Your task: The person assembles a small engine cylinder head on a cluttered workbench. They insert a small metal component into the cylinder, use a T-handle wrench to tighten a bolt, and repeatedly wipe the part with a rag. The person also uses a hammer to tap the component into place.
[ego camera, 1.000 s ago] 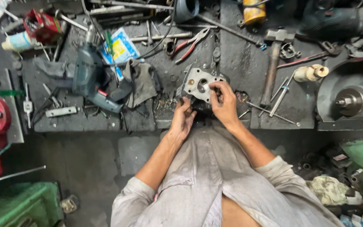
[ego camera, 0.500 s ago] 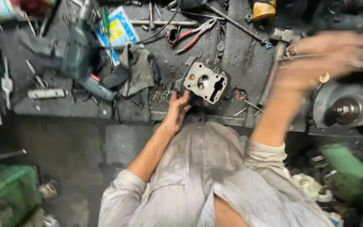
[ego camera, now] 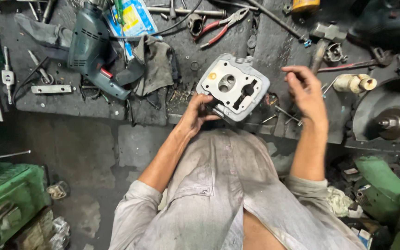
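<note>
gripping the lower left edge of a grey metal cylinder head (ego camera: 233,86), centre frame: left hand (ego camera: 196,115). judged heavy, rigid; best held by its rims. right hand (ego camera: 306,92): loosely curled, nothing held.

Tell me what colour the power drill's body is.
Dark teal-green power drill, with a red trigger, seen in the head view.
</note>
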